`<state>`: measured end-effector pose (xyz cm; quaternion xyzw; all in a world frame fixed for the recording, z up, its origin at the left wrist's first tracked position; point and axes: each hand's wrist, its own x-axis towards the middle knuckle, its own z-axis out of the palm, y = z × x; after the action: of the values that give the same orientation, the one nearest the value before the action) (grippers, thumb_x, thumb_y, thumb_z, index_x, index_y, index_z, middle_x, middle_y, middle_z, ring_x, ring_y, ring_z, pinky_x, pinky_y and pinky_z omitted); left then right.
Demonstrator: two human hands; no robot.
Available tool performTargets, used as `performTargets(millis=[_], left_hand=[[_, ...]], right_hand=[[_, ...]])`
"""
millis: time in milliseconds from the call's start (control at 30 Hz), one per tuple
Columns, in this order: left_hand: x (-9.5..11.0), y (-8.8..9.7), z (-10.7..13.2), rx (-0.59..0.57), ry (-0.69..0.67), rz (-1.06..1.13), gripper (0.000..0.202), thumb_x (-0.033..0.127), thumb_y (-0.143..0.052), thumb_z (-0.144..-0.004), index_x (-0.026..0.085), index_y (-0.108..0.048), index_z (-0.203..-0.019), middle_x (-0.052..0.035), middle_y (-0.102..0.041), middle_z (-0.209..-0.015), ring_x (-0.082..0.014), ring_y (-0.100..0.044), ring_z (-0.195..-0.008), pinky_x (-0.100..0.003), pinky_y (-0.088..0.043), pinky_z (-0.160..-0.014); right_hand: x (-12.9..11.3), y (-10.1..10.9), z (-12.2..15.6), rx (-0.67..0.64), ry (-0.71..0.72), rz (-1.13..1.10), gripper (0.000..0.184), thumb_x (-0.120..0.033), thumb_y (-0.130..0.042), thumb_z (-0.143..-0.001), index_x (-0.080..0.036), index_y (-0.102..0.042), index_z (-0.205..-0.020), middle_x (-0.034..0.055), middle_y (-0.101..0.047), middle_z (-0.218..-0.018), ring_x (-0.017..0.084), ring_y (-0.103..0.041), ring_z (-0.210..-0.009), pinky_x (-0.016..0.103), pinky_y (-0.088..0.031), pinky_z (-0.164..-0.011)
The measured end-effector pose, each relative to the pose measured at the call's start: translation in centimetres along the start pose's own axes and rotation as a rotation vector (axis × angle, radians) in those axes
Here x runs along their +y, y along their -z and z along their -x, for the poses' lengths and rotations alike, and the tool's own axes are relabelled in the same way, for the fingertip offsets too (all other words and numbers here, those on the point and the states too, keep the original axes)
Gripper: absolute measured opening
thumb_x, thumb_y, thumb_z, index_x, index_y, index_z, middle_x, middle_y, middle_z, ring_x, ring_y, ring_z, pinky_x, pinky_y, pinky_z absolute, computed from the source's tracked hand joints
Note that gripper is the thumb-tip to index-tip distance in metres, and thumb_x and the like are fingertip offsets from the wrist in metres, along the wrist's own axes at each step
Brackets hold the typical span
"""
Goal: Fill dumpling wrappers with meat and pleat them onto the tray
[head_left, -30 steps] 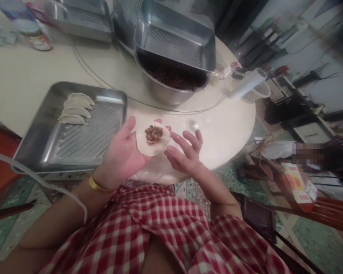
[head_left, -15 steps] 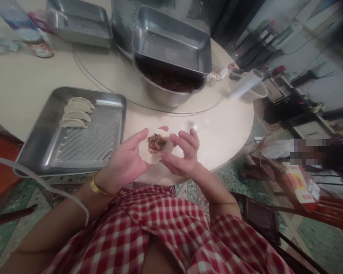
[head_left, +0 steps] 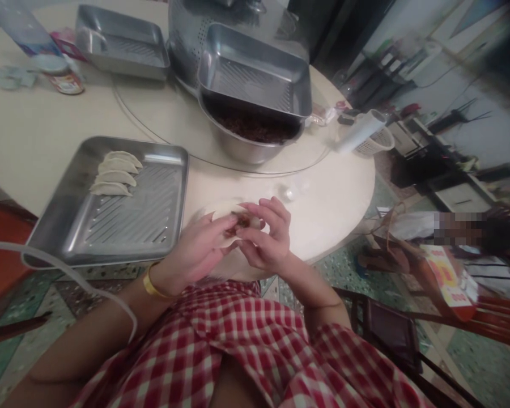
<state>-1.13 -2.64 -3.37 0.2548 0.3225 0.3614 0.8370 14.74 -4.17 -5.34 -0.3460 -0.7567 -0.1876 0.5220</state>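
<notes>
Both the left hand and the right hand grasp one dough wrapper, held over the near edge of the worktop, just right of the tray; the hands hide part of its rim. Doing this well probably means tucking the filling inward with the left thumb so none smears the edge, then bringing the margins together, easing out trapped air and pinching steadily along the curve. The four folded dumplings in the tray seem a fair guide to shape.

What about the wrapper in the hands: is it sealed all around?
No: the wrapper is open, with its brown filling visible.
</notes>
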Motion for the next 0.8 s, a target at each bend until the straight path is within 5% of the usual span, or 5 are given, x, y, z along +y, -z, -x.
performTargets(millis=[167, 333, 800], left_hand=[[0.4, -1.2, 0.4, -0.052, -0.039, -0.084, 0.021, 0.031, -0.072, -0.078, 0.021, -0.075, -0.097, -0.004, -0.074, -0.105, -0.0198, -0.067, -0.1, -0.022, -0.054, -0.076], [0.5, -1.1, 0.6, -0.138, -0.149, -0.204, 0.032, 0.047, -0.06, -0.089, 0.021, -0.076, -0.099, -0.008, -0.07, -0.118, -0.0263, -0.062, -0.116, -0.029, -0.056, -0.086], [0.2, -1.0, 0.5, -0.057, -0.172, -0.167, 0.031, 0.042, -0.057, -0.093, 0.023, -0.073, -0.112, -0.0078, -0.069, -0.121, -0.0238, -0.06, -0.12, -0.031, -0.054, -0.094]], right_hand=[[-0.9, -0.1, 0.1, 0.027, -0.086, 0.017, 0.005, -0.028, -0.058, -0.089, -0.025, -0.06, -0.093, 0.0059, -0.059, -0.118, 0.024, -0.053, -0.122, 0.045, -0.049, -0.103], [-1.3, -0.2, -0.3, 0.036, -0.202, 0.007, 0.009, -0.023, -0.058, -0.086, -0.025, -0.058, -0.095, 0.0061, -0.056, -0.122, 0.023, -0.052, -0.121, 0.046, -0.047, -0.103], [-1.3, -1.4, -0.1, 0.069, -0.275, -0.087, 0.019, -0.025, -0.055, -0.09, -0.027, -0.057, -0.109, 0.008, -0.054, -0.125, 0.023, -0.057, -0.115, 0.044, -0.057, -0.089]])
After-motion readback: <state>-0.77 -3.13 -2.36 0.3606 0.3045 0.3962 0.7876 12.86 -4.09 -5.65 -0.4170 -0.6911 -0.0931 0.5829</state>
